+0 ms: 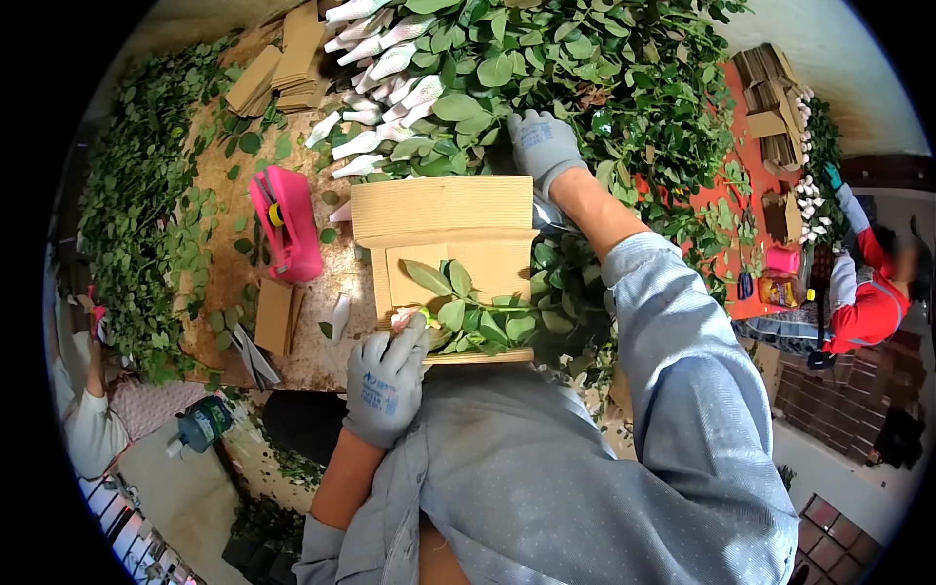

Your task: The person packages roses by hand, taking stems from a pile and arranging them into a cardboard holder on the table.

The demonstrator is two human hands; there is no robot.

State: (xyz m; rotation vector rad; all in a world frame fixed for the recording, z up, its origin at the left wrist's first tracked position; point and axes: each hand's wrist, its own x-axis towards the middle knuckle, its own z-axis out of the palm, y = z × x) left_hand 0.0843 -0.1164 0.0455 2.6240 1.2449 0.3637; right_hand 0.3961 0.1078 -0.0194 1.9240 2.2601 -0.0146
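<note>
My left hand [388,385], in a grey glove, rests at the near left corner of an open corrugated cardboard sheet [444,207]. Its fingers are closed over a pale pink and yellowish rose head [402,318], largely covered by them. From the rose, leafy green stems [492,324] lie across the cardboard to the right. Beyond the sheet, my right hand [544,144], also gloved, reaches into a heap of leafy stems [624,93]. Its fingers bend down among the leaves, and their tips are hidden. White-netted flower heads [375,93] stick out left of that heap.
A pink tape dispenser [286,224] stands on the wooden table [210,283], near cardboard pieces [278,314] and a dark-bladed tool [253,359]. Folded cardboard [292,63] lies at the back. Leaves pile up far left. A co-worker in a red vest [868,312] is at right.
</note>
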